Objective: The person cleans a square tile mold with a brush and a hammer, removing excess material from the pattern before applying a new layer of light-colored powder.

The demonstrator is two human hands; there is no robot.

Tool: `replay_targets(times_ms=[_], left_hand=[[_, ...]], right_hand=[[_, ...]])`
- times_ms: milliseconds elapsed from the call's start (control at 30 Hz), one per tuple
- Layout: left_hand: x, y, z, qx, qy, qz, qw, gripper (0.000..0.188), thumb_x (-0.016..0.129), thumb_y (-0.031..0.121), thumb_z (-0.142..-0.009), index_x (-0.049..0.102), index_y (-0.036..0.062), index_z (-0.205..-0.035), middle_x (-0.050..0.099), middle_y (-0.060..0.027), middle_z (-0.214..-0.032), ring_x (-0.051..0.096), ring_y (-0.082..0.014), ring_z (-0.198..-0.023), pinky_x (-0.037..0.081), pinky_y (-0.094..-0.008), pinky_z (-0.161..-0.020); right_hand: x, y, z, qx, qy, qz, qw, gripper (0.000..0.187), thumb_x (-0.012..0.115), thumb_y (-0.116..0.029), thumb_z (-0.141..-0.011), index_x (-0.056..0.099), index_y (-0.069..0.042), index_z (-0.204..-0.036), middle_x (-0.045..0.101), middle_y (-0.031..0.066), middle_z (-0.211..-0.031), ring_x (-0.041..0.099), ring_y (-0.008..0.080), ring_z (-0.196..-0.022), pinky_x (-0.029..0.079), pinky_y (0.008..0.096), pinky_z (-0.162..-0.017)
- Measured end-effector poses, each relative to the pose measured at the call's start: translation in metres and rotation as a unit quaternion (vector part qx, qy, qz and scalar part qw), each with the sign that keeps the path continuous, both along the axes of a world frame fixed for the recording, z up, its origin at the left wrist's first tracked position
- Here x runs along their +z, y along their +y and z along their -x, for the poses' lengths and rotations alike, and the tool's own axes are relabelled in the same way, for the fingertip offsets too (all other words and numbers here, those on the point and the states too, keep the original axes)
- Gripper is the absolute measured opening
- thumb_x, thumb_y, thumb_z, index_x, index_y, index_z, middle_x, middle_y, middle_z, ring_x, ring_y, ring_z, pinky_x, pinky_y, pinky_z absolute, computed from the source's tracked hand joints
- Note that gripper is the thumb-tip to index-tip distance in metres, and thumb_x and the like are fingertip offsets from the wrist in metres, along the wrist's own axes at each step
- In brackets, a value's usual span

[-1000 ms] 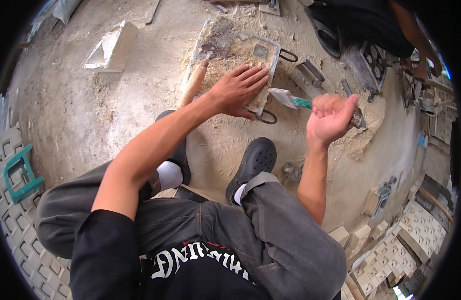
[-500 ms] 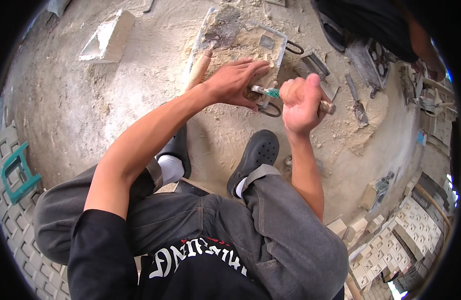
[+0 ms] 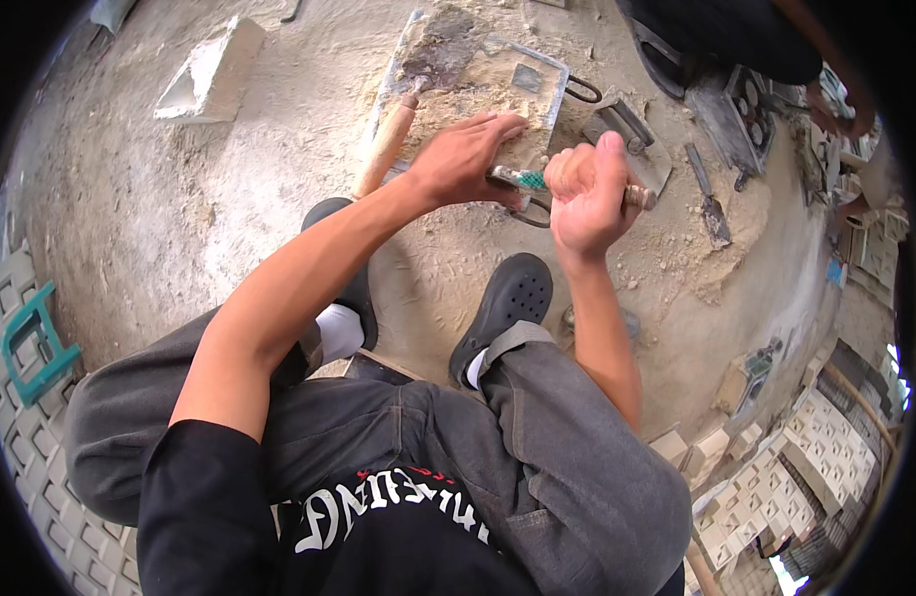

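Head camera shows the right hand (image 3: 585, 204) gripping a trowel (image 3: 530, 179), now swung left beside the thumb-wide, flat left hand (image 3: 458, 164), bringing work to the frame's (image 3: 561, 91) near edge.

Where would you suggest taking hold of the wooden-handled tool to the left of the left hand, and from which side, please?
Probably around the middle of its wooden handle, coming from the left: the handle is long, thick and rounded there. The left hand crowds its right side, and the tool's far end narrows, likely offering less hold.
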State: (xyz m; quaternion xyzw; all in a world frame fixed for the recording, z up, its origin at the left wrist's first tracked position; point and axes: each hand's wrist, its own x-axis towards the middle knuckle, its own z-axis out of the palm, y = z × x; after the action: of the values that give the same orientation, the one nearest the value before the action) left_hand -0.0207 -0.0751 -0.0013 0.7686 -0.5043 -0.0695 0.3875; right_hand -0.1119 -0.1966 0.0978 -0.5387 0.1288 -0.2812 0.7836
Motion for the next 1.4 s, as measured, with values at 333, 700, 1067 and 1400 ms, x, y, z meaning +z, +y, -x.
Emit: replay_targets(times_ms=[333,700,1067,1400], left_hand=[[-0.006,0.006,0.004,0.018,0.021,-0.019,0.999,0.091,0.085,0.053,-0.065,0.046,0.007,-0.134,0.062,-0.0161,-0.128,0.057,-0.032,-0.124,0.044,-0.0384,-0.109],[-0.006,0.002,0.0,-0.002,-0.002,-0.013,1.0,0.102,0.083,0.057,-0.066,0.042,0.0007,-0.141,0.053,-0.019,-0.141,0.046,-0.033,-0.136,0.038,-0.0399,-0.113],[-0.004,0.008,0.005,-0.098,-0.169,-0.185,0.963,0.104,0.054,0.077,-0.081,0.042,-0.0053,-0.143,0.032,-0.0181,-0.158,0.027,-0.0281,-0.149,0.021,-0.0394,-0.124],[0.001,0.0,0.013,-0.093,-0.133,-0.16,0.974,0.128,0.064,0.078,-0.071,0.016,-0.0066,-0.154,0.024,-0.0221,-0.16,0.021,-0.0305,-0.151,0.016,-0.0382,-0.125]], right_hand=[[0.012,-0.006,0.001,0.002,-0.056,-0.066,0.996,0.053,0.045,-0.021,-0.106,0.032,-0.009,-0.056,0.035,-0.001,-0.049,0.03,0.0077,-0.044,0.023,0.0289,-0.044],[-0.002,0.004,0.001,-0.037,-0.002,0.018,0.999,0.054,0.04,-0.028,-0.107,0.028,-0.012,-0.057,0.03,-0.0021,-0.048,0.023,0.0087,-0.041,0.021,0.0312,-0.043],[0.046,-0.035,0.012,-0.056,-0.097,-0.018,0.994,0.049,0.035,-0.031,-0.107,0.027,-0.013,-0.062,0.025,-0.0008,-0.049,0.016,0.0116,-0.043,0.021,0.0315,-0.044],[0.044,-0.027,0.022,-0.071,-0.06,-0.021,0.996,0.051,0.034,-0.033,-0.107,0.027,-0.015,-0.06,0.025,-0.0016,-0.048,0.016,0.0114,-0.043,0.02,0.0308,-0.045]])
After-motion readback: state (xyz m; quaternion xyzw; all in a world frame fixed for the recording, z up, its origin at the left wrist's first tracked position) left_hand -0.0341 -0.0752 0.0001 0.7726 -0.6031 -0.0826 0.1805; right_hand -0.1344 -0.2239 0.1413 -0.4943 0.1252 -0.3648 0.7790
